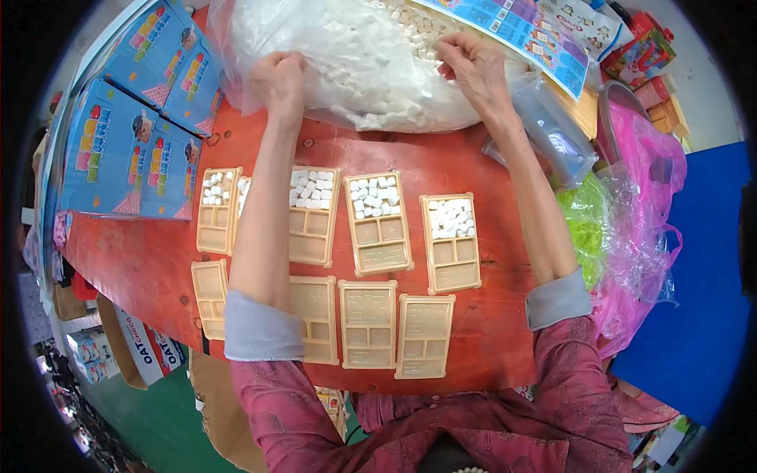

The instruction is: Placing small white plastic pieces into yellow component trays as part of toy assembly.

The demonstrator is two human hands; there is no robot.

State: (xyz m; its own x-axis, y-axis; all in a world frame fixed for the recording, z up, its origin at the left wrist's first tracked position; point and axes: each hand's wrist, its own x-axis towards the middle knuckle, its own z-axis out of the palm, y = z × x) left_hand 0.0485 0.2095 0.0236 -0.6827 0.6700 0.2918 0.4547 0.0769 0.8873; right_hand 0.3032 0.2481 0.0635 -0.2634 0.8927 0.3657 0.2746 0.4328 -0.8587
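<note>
A large clear plastic bag (426, 106) full of small white marshmallows (386, 47) lies at the far side of the red table. My left hand (281, 83) is closed on the bag's film at its left. Over the bag's right part, my right hand (477, 75) has its fingers curled together, apparently pinching the bag's edge. Nearer to me lie two rows of beige compartment trays. In the far row, the large sections hold marshmallows, as in one tray (367, 232) and the rightmost tray (456, 274). Near-row trays (369, 315) are bare. My left forearm partly covers some trays.
Blue printed boxes (118, 158) stand at the left. At right are a clear plastic container (552, 134), a pink plastic bag (631, 315) and bright green material (582, 221). A printed blue sheet (544, 47) overlaps the marshmallow bag. An open carton (130, 343) sits below the table's left edge.
</note>
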